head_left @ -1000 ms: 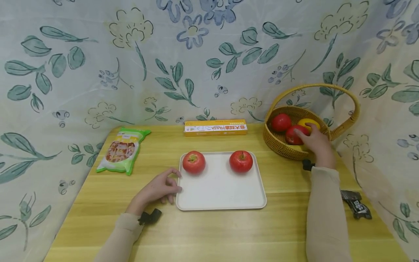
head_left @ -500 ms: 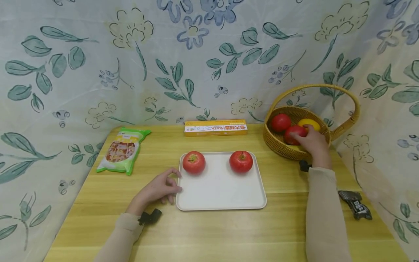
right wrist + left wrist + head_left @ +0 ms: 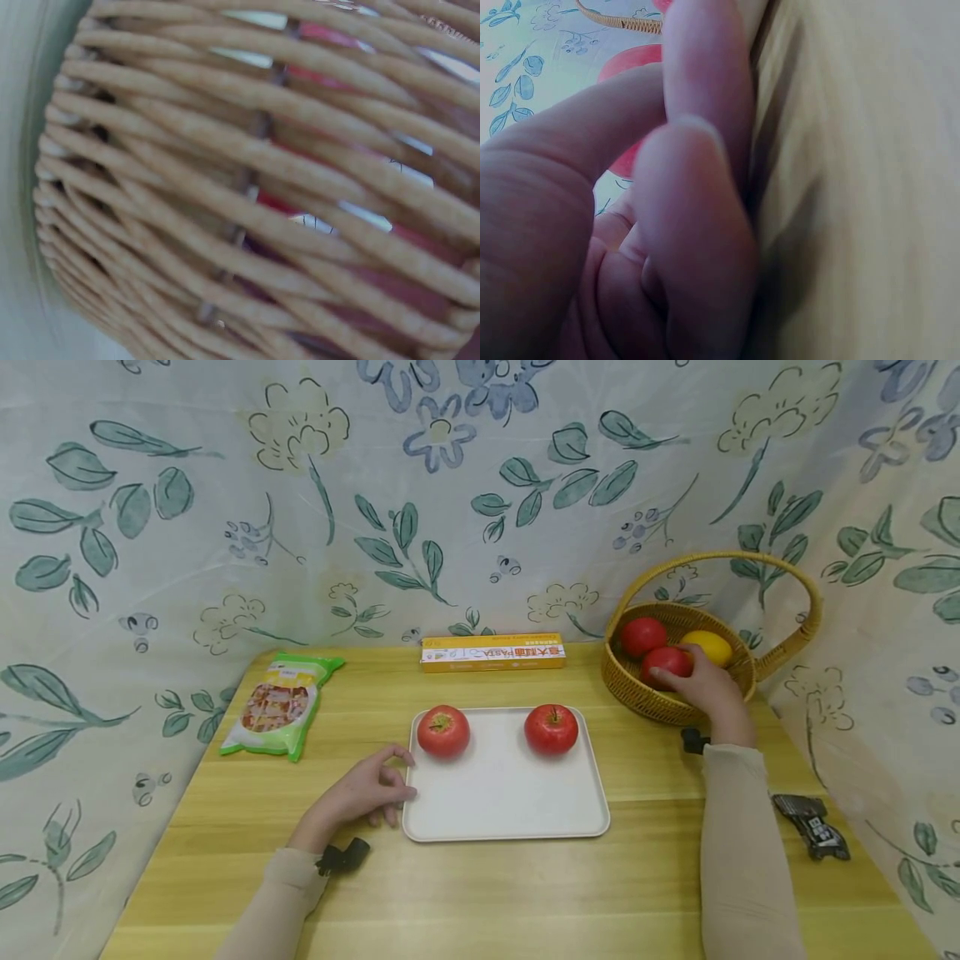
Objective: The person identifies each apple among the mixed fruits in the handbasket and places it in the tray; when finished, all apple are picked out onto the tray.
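Note:
My right hand (image 3: pixel 712 692) reaches into a wicker basket (image 3: pixel 637 695) at the back right and grips a red apple (image 3: pixel 666 665), thumb on its near side. Beside that apple lie another red apple (image 3: pixel 642 636) and a yellow fruit (image 3: pixel 708 647). In the right wrist view the basket's woven side (image 3: pixel 187 172) hides most of the hand. My left hand (image 3: pixel 365 792) rests on the table with loosely bent fingers, its fingertips at the left rim of a white tray (image 3: pixel 502 802). Two red apples, one on the left (image 3: pixel 443 732) and one on the right (image 3: pixel 551 729), sit on the tray.
A yellow pasta box (image 3: pixel 492 653) lies along the table's back edge. Back left is a green and yellow food packet (image 3: pixel 277 706). A small black wrapped item (image 3: pixel 812 827) lies right of the right forearm. The basket's tall handle (image 3: pixel 720 557) arches over its opening.
My right hand has shifted a little to the left inside the basket, and the gripped apple has moved left with it, uncovering more of the yellow fruit. The left hand stays put.

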`<state>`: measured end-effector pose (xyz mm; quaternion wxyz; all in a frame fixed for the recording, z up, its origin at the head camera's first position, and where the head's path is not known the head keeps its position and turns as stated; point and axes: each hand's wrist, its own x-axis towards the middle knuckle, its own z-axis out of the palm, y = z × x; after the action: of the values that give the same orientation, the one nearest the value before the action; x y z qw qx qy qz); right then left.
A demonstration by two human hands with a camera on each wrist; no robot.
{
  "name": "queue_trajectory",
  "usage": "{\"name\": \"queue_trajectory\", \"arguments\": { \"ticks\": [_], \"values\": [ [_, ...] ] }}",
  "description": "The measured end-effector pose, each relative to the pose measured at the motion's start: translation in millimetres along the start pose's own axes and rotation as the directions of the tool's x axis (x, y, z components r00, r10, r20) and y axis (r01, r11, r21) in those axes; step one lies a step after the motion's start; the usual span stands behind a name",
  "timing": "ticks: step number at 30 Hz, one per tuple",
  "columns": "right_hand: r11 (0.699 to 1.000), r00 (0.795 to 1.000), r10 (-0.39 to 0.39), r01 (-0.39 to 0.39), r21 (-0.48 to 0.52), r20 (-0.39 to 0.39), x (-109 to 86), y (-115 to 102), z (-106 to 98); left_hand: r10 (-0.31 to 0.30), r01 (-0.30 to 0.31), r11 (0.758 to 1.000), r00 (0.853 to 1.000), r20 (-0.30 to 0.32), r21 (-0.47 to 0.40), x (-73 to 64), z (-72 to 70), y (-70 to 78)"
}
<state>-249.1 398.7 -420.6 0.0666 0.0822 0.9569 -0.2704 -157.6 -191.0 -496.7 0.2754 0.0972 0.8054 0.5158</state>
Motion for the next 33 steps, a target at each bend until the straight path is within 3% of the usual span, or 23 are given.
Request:
{"name": "queue_trajectory", "arguments": {
  "ticks": [10,22,33],
  "values": [
    [0.995,0.994,-0.088,0.090,0.030,-0.060,1.7,-3.4,1.8,0.006,-0.006,1.000,1.000,0.003,0.003,0.1,-0.1,0.1],
    [0.989,0.992,-0.073,0.085,0.119,-0.099,7.2,-1.8,4.7,0.009,-0.009,1.000,1.000,0.008,0.004,-0.1,0.3,1.2],
    [0.991,0.995,-0.103,0.102,0.083,0.012,10.1,-0.3,-1.0,0.014,-0.014,1.000,1.000,0.008,0.002,0.0,0.3,0.1]
  ]
}}
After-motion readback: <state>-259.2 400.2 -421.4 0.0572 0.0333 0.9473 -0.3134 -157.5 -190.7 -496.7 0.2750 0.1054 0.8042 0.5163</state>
